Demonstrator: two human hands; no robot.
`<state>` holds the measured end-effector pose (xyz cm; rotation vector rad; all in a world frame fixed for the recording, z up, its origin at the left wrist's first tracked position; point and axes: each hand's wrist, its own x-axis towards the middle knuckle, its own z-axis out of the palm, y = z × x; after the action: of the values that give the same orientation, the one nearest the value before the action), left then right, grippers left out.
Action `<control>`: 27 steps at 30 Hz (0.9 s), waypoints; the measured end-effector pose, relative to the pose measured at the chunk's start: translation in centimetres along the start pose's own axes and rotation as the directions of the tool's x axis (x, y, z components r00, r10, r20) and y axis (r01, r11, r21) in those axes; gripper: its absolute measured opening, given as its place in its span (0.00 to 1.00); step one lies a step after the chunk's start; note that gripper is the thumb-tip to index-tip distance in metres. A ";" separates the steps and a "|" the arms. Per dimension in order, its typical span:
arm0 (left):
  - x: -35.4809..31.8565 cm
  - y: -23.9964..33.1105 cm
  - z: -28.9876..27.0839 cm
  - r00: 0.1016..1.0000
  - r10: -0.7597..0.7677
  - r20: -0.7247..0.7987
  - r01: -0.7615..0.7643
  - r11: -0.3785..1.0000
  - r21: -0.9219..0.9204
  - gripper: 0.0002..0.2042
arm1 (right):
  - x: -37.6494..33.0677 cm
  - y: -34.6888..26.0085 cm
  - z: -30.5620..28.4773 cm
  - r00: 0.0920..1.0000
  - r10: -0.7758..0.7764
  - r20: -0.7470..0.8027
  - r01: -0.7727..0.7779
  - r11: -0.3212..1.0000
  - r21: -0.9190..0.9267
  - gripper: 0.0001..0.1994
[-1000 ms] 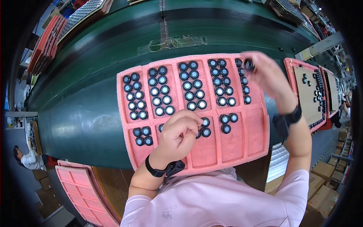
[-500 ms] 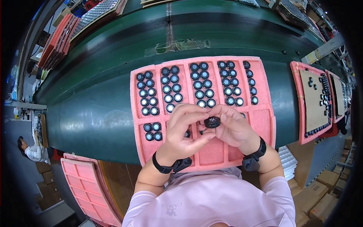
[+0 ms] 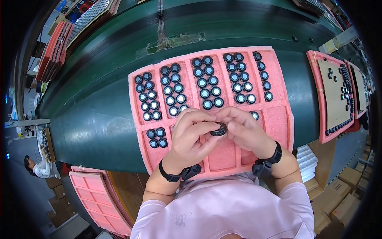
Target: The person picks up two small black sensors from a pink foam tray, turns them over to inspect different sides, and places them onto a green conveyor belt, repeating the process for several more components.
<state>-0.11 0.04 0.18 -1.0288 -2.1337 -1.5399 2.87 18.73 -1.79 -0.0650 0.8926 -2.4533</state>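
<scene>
A: What r the hands doing?

B: Both meet over the pink foam tray (image 3: 278, 67), near its front edge. The left hand (image 3: 190, 137) and right hand (image 3: 246, 129) pinch one small black round part (image 3: 219, 129) between thumb and fingertips. Fingers r curled in close, not spread.

A: Where's that part vs the tray?

B: Held just above the tray's front row of pockets, about the middle.

A: How full is the tray?

B: The back row pockets hold lots of black rings with light middles (image 3: 207, 81). Most look full, but the pocket at the back right has just one line of them. In the front row, the left pocket has four rings (image 3: 156, 138), and one more shows by the right hand. The other front pockets look bare, though the hands hide some.

A: So how far along?

B: I'd say over half done, w/ the front row left to fill.

A: Anything else?

B: Right of the tray sits another pink tray with a tan card (image 3: 334, 95). All on a dark green belt (image 3: 91, 115).
</scene>
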 end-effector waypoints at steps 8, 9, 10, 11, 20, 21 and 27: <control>0.5 0.4 -0.1 0.997 0.013 0.082 -0.022 0.995 0.102 0.15 | -0.3 -0.4 0.7 0.935 -0.345 0.074 0.325 0.761 -0.561 0.24; 0.2 0.3 -0.1 0.997 -0.056 0.054 0.054 0.998 0.044 0.15 | -0.4 -0.4 0.6 0.935 -0.346 0.071 0.325 0.762 -0.560 0.24; 0.0 0.2 -0.1 0.991 -0.127 0.031 0.128 0.992 -0.015 0.15 | -0.5 -0.4 0.5 0.933 -0.350 0.086 0.331 0.735 -0.592 0.24; -0.2 0.1 -0.1 0.980 -0.199 0.011 0.199 0.977 -0.076 0.15 | -0.5 -0.5 0.4 0.930 -0.353 0.101 0.336 0.706 -0.623 0.24; -0.5 -0.4 -0.2 0.945 -0.313 0.093 0.326 0.906 -0.269 0.13 | -0.6 -0.4 0.3 0.904 -0.395 0.165 0.390 0.602 -0.697 0.24; -0.5 -0.4 -0.3 0.946 -0.302 0.118 0.323 0.908 -0.267 0.13 | -0.6 -0.4 0.3 0.904 -0.394 0.165 0.390 0.602 -0.696 0.24; -0.5 -0.1 -0.2 0.949 -0.253 0.187 0.297 0.918 -0.264 0.13 | -0.2 -0.7 0.1 0.818 -0.453 0.355 0.500 0.254 -0.828 0.24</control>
<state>0.12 -0.37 -0.14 -0.9907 -2.2809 -2.0167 2.75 19.20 -1.23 -0.9137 2.4025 -2.0437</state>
